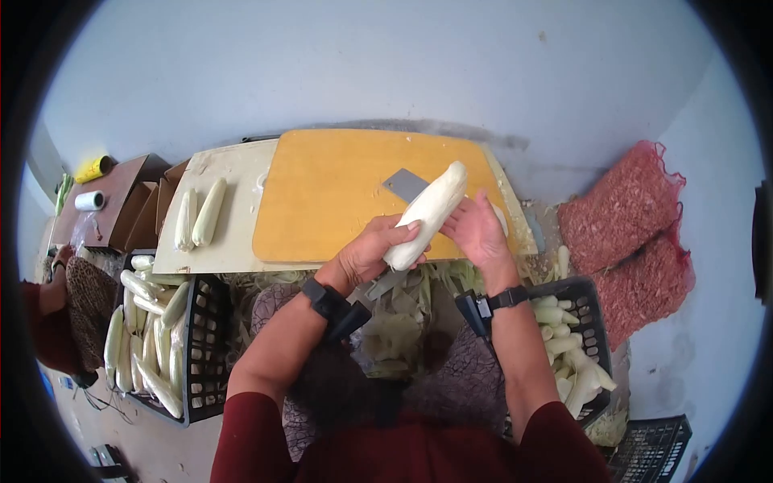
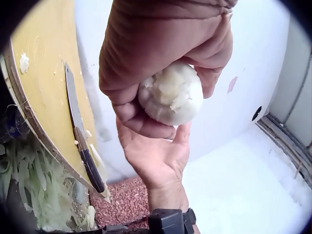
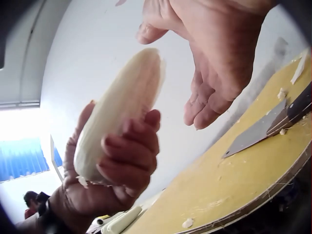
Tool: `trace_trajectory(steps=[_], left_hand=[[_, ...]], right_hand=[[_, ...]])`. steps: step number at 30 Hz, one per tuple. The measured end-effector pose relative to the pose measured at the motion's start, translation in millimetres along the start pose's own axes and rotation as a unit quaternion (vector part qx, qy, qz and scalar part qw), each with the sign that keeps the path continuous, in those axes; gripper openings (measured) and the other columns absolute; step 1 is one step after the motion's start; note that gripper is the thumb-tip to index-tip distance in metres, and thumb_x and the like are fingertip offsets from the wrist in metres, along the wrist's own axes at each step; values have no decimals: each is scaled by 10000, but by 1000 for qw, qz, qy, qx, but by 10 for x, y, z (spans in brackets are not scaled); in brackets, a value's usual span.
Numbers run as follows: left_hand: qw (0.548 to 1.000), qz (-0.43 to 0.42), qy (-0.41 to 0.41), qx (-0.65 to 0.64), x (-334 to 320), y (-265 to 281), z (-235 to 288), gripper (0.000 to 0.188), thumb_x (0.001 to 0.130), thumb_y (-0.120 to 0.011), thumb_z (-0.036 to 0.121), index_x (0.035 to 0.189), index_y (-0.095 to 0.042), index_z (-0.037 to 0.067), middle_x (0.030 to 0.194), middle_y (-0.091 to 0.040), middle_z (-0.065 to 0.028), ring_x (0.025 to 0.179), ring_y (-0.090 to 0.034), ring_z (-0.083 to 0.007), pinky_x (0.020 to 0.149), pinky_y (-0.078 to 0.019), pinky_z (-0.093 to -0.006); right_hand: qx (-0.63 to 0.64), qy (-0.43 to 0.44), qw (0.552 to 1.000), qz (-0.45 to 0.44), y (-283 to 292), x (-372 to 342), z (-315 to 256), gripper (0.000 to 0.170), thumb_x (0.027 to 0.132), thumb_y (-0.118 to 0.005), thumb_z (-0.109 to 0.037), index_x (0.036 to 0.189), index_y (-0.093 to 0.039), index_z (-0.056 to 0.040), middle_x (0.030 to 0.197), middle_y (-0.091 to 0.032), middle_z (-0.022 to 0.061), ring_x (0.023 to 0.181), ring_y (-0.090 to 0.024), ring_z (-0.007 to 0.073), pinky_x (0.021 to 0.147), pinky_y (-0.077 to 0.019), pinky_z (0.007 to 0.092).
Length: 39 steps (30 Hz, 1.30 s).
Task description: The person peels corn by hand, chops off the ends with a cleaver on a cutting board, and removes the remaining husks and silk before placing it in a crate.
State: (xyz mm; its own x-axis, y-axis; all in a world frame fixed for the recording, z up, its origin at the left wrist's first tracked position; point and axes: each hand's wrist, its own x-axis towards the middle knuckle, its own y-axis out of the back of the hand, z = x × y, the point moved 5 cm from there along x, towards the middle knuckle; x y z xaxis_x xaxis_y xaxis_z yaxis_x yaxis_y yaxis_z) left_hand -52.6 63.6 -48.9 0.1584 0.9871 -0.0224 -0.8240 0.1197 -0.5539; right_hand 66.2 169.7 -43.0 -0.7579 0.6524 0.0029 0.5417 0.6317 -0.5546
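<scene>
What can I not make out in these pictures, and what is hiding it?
Held vegetable: left wrist view; far end hidden by its near end and the left grip.
Left crate: head view; lower contents hidden under the upper vegetables.
Other person: head view; partly cut off by the dark edge.
Red mesh bags: head view; contents too small to identify.

The held vegetable (image 1: 427, 213) looks smooth, the knife blade (image 3: 255, 130) metal, the board (image 1: 322, 193) matt, the crates (image 1: 190, 350) plastic.
</scene>
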Motion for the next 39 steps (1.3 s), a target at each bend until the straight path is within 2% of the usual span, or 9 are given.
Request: trace_trajectory(steps=[8,10,11,20,24,30,34,36,39], left_hand=[[999,0,39,-3,85,28,-147,476,857,-570,319,1161,-456,-28,910,-601,-123,761,-614,-177,664,-512,-279],[997,-3,71,6,115,40,-227,471,858,-566,330,1147,-471,-30,905,-603,-121,762,-611,-177,670,-506,-283],[997,5,80,11,139,60,-286,467,858,-565,334,1131,-481,-36,896,-605,-120,761,-610,-176,674,-506,-282],[997,52,48,34,334,27,-406,515,841,-601,321,1170,-441,-41,879,-576,-89,691,-594,-132,581,-498,-248],[958,95,-61,264,446,102,-401,575,744,-679,326,1106,-472,-69,935,-576,-129,807,-577,-200,711,-466,-298],[957,88,-21,276,377,70,-202,503,706,-671,303,1018,-532,-67,874,-596,-147,854,-569,-219,761,-446,-303],[931,89,-49,352,313,140,-38,473,710,-680,301,1002,-559,-51,860,-609,-142,812,-578,-214,734,-454,-306],[921,94,-67,371,240,200,147,467,709,-687,290,1009,-561,-45,857,-613,-137,802,-580,-206,728,-458,-307],[907,132,-96,389,72,319,542,451,711,-697,263,1021,-563,-36,859,-618,-123,791,-584,-190,719,-463,-304]], right_hand=[[9,-4,998,-62,-2,62,182,697,792,-577,-522,1216,-401,1,1203,-476,222,1147,-455,299,986,-342,427],[31,-12,999,-39,-24,70,175,650,793,-608,-470,1188,-417,9,1156,-510,222,1092,-502,304,957,-379,440],[62,13,998,4,-8,108,180,541,777,-658,-408,1083,-489,4,986,-594,180,911,-589,278,859,-459,422],[134,-9,984,115,380,341,337,329,788,-659,-374,814,-528,-74,783,-587,101,719,-595,238,682,-511,388],[76,2,983,167,504,400,342,362,791,-630,-437,787,-523,-91,707,-575,73,658,-586,217,633,-508,384],[91,-13,969,231,429,390,300,449,770,-603,-534,776,-519,-94,710,-571,66,683,-575,221,671,-498,397],[98,21,973,208,865,481,190,392,856,-525,-458,796,-541,-72,819,-613,84,774,-597,225,717,-495,393],[69,23,991,109,997,479,80,345,889,-492,-398,820,-545,-64,878,-624,85,831,-600,207,731,-497,380],[94,13,972,214,1187,359,-17,315,893,-490,-373,814,-534,-71,893,-613,78,829,-590,181,719,-498,333]])
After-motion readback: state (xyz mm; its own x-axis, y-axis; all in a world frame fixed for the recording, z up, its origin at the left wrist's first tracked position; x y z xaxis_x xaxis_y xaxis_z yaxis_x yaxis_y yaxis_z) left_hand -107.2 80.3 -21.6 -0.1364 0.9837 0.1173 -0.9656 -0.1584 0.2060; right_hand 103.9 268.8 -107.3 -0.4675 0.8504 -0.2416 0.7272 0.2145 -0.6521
